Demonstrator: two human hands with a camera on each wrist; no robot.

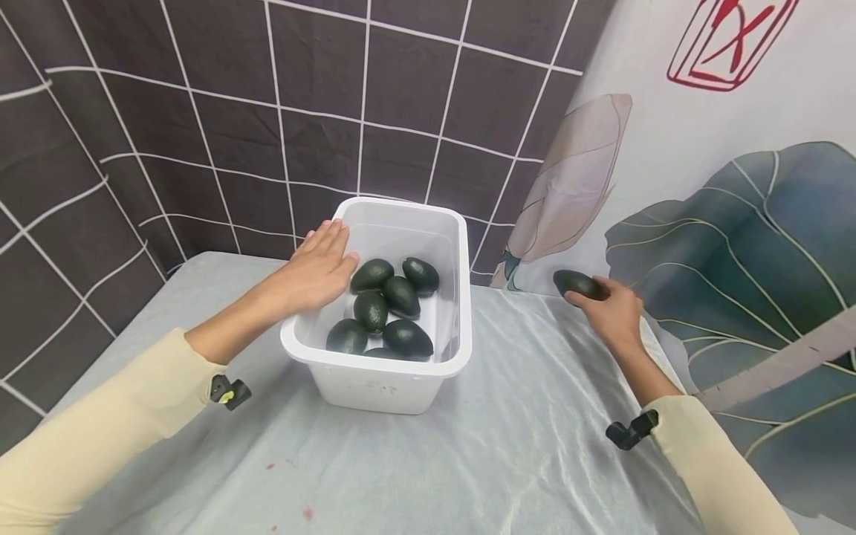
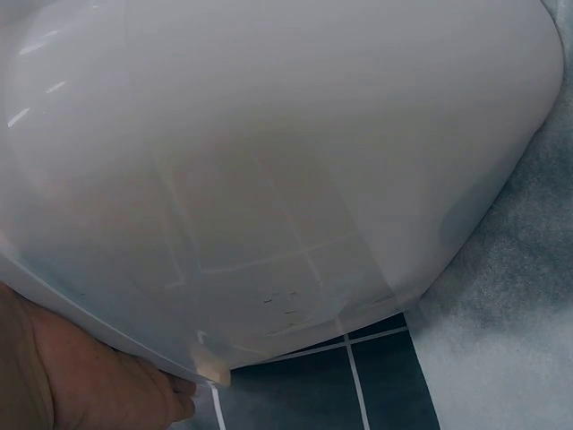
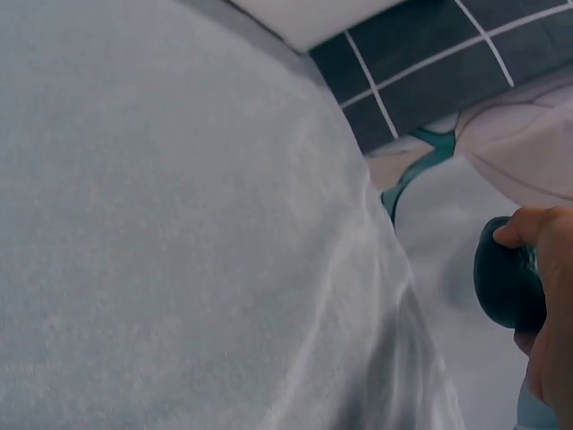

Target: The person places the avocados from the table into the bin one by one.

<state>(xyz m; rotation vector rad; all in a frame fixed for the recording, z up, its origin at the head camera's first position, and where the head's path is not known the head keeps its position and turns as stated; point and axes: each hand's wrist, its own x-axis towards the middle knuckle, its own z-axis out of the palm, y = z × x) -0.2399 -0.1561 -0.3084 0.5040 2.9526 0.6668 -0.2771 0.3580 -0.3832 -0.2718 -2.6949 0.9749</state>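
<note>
In the head view a white plastic bin (image 1: 461,297) stands on the cloth-covered table with several dark green avocados (image 1: 408,339) inside. My left hand (image 1: 321,267) rests on the bin's left rim, its fingers extended and its thumb toward the inside. The left wrist view shows the bin's outer wall (image 2: 269,161) up close, with part of the left hand (image 2: 98,376) at the lower left. Out to the right, my right hand (image 1: 617,316) holds one avocado (image 1: 576,282) near the table's far right edge. The right wrist view shows the thumb and fingers around this avocado (image 3: 506,278).
Pale grey-blue cloth (image 1: 401,475) covers the table, with folds on the right side. A dark tiled-pattern backdrop (image 1: 321,148) hangs behind the bin. To the right hangs a white sheet with large leaf prints (image 1: 749,253).
</note>
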